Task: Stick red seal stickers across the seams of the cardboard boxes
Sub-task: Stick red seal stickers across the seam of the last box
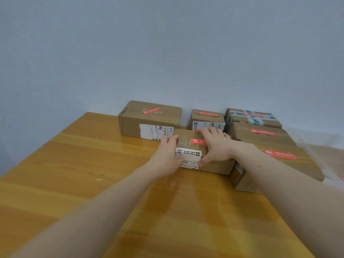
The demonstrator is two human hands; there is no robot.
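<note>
A small cardboard box [216, 165] sits mid-table with a white shipping label on its near left corner. A red seal sticker [197, 141] lies across its taped top seam. My left hand [168, 152] grips the box's left end, thumb on the front face. My right hand [214, 144] lies over the top, fingers spread past the sticker and thumb down on the front face. Several other cardboard boxes around it also carry red stickers: a large one [149, 120] at the back left, a small one [207, 118] behind, and more stacked on the right [279, 161].
The wooden table [93, 174] stretches wide on the left and in front. A plain wall rises right behind the boxes. A clear plastic sheet or bag [325, 155] lies at the far right edge, beside the stacked boxes.
</note>
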